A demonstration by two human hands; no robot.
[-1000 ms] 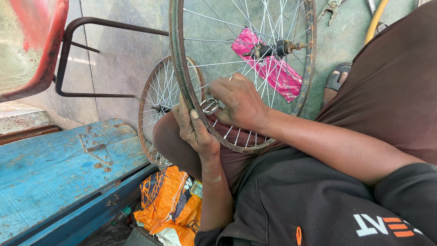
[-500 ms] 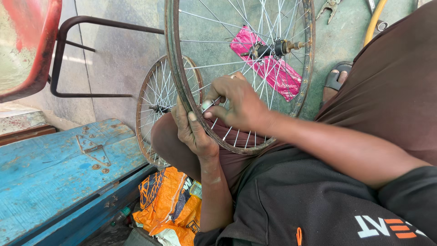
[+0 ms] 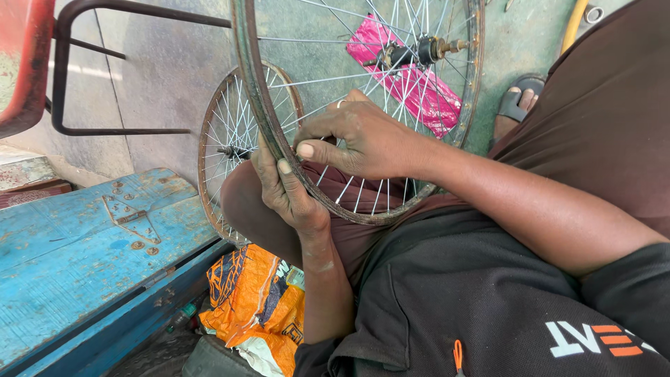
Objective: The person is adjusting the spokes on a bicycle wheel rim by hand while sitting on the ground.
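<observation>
Bare rusted spoked wheel rim (image 3: 258,105), held across the lap and worked at its lower edge.

Listed by size, all placed relative to that rim: a worn blue wooden box (image 3: 77,251) is found to its lower left; a second, smaller spoked wheel (image 3: 223,150) is seen just behind it; a pink plastic wrapper (image 3: 412,80) is seen through its spokes; an orange printed bag (image 3: 255,307) lies below it. The left hand (image 3: 286,192) is clamped on the rim's lower edge. The right hand (image 3: 359,139) is pinched together on a spoke just inside it; any tool is hidden. No tyre is fitted; spoke work is judged unfinished.
</observation>
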